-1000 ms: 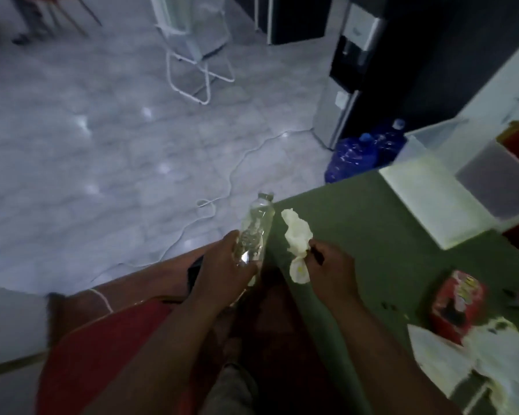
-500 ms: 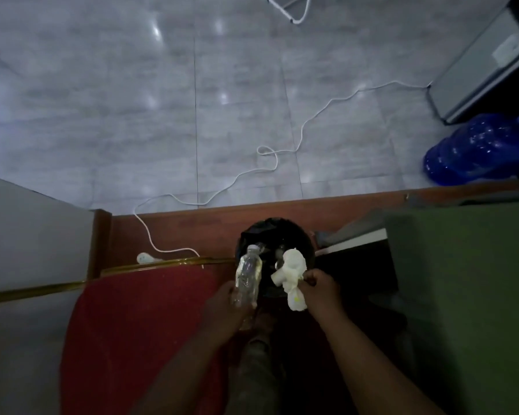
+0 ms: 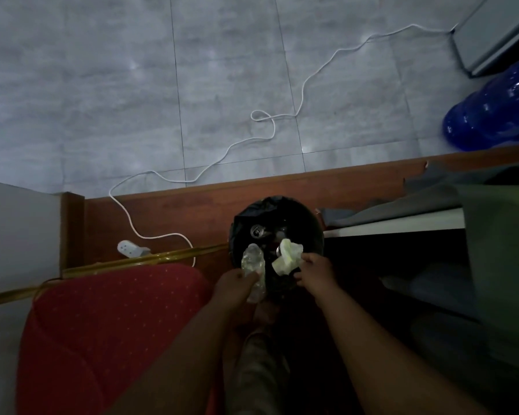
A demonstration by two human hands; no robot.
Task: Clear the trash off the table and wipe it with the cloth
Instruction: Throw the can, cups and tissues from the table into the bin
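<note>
A clear plastic bottle (image 3: 253,265) is gripped by the left hand (image 3: 234,284) over the near rim of the black-lined bin (image 3: 312,232). Crumpled paper (image 3: 286,257) is pinched in the right hand (image 3: 315,274), also above the bin's opening, just beside the bottle.

Office or function room: grey tiled floor (image 3: 102,85), red upholstered gold-framed banquet chair (image 3: 108,324), blue water-cooler jugs (image 3: 492,115), white extension cord (image 3: 282,118).

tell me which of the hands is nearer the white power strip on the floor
Left. The left hand, holding the bottle, lies just right of the power strip; the right hand is farther right, past the bin.
</note>
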